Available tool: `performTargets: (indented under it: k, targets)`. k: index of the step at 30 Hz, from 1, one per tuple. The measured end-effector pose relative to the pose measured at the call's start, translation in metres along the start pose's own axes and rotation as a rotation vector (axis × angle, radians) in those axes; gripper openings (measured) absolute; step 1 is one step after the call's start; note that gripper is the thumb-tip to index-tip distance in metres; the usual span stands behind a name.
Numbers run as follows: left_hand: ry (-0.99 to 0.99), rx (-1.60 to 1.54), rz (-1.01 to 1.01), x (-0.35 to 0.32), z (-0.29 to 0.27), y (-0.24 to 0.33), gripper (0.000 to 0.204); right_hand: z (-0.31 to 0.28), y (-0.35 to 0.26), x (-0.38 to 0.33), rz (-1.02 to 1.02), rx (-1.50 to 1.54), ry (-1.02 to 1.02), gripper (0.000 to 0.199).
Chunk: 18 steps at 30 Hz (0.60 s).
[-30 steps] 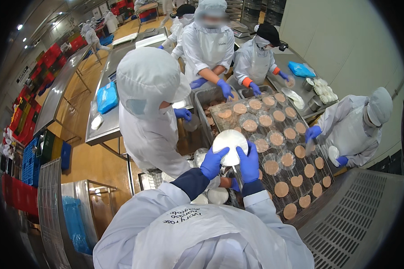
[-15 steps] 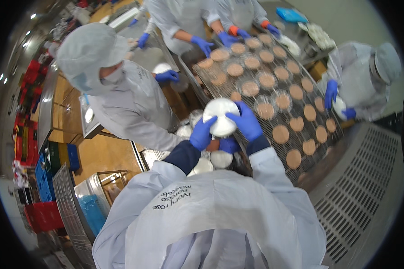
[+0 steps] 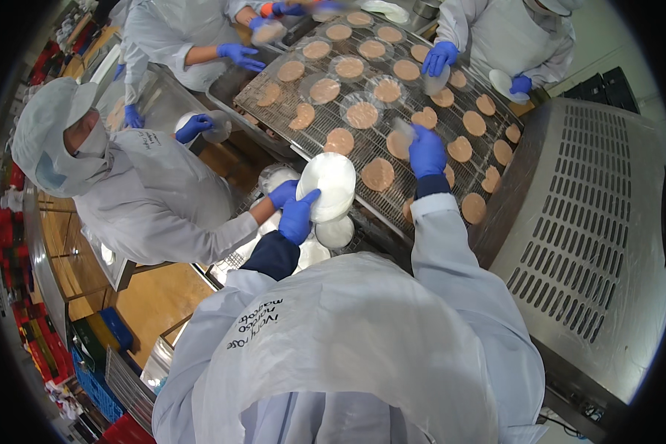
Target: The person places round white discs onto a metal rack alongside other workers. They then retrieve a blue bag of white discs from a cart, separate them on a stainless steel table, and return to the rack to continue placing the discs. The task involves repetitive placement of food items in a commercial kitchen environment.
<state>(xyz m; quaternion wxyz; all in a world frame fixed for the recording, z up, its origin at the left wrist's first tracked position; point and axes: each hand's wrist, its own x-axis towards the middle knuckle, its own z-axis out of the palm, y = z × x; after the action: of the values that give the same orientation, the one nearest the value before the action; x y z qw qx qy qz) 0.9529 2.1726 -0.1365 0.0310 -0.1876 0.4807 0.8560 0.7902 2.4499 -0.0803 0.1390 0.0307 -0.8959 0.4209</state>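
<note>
- Over the mesh conveyor (image 3: pixel 392 198) in the head view, a small translucent sheet (image 3: pixel 402 128) is pinched at its edge by the gloved right hand (image 3: pixel 427 152); whether the patties (image 3: pixel 377 175) are touched by it cannot be told.
- Handling would probably be best done with only one sheet taken at a time, held by its rim and kept flat, so that folds are avoided and the soft-looking patties are not pressed or dragged.
- The stack of white discs (image 3: pixel 327 186) is best kept tilted back and firmly gripped, clear of the conveyor's edge, so that no loose disc is let slip.
- The two hands are held well apart: the stack is clamped from its lower left rim by the left hand (image 3: pixel 296 220), its thumb laid across the face, while the right is extended ahead among the patties.
- The sheet is placed at the right hand's fingertips, on their left side; the stack is placed just beyond the left hand, near the conveyor's close edge.
- Just beside the left hand, a co-worker's gloved hand (image 3: pixel 282 194) is seen; contact with the stack cannot be told.
</note>
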Motion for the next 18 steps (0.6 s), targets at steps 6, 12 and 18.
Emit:
performTargets:
  k: [6,12,18]
  targets:
    - [0.012,0.072,0.084,-0.007,0.022,0.004,0.042,0.056,0.056,-0.024,-0.291,-0.485,-0.185,0.041]
    - [0.077,0.087,0.101,-0.014,0.007,-0.008,0.042,0.035,0.034,-0.105,-0.373,-0.353,-0.424,0.043]
    - [0.122,0.245,0.151,-0.028,0.024,-0.029,0.041,-0.022,0.071,-0.049,0.284,0.118,-0.316,0.036]
